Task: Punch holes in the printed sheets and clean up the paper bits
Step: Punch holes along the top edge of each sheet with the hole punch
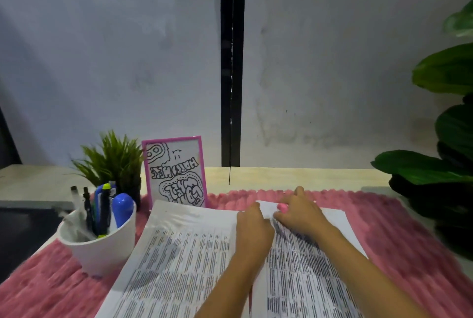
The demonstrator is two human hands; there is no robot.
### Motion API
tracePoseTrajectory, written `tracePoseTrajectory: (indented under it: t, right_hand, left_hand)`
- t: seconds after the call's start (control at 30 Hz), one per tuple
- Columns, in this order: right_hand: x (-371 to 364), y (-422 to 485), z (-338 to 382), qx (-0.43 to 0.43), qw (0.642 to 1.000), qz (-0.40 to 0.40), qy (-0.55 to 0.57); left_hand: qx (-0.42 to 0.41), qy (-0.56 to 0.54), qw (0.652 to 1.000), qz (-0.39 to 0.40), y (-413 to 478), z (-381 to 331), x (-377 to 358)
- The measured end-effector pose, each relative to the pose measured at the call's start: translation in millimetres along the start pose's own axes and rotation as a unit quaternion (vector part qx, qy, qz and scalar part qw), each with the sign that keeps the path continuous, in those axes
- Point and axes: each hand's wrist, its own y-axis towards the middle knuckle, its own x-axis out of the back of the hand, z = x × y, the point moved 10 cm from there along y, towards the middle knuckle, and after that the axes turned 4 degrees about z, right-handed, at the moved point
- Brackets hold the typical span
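Note:
Printed sheets covered in rows of dark text lie on a pink fluffy mat. One stack lies at the left and another sheet at the right. My left hand sits at the top edge between them, its fingers curled down onto the right sheet's corner. Just beside it, my right hand grips a small pink hole punch at that sheet's top edge. Most of the punch is hidden under my fingers. The picture is blurred and no paper bits can be made out.
A white cup of pens and markers stands left of the sheets. Behind it are a small potted green plant and a pink-framed drawing. Large dark leaves overhang the desk's right end. A wall rises just behind the desk.

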Motion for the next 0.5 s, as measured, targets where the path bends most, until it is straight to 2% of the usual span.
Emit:
tracePoseTrajectory:
  t: [0.1, 0.27, 0.5]
  right_hand:
    - [-7.3, 3.6, -6.4, 0.013, 1.0, -0.027, 0.004]
    - [-10.4, 6.4, -10.0, 0.015, 0.997, -0.077, 0.008]
    - [4.7, 1.8, -10.7, 0.043, 0.986, -0.152, 0.048]
  left_hand:
    - [0.007, -0.042, 0.998, -0.052, 7.1, 17.5, -3.3]
    - [-0.036, -0.062, 0.996, -0.058, 12.0, 15.0, -2.1]
    - [-0.033, -0.11, 0.99, -0.083, 14.5, 16.6, 2.3]
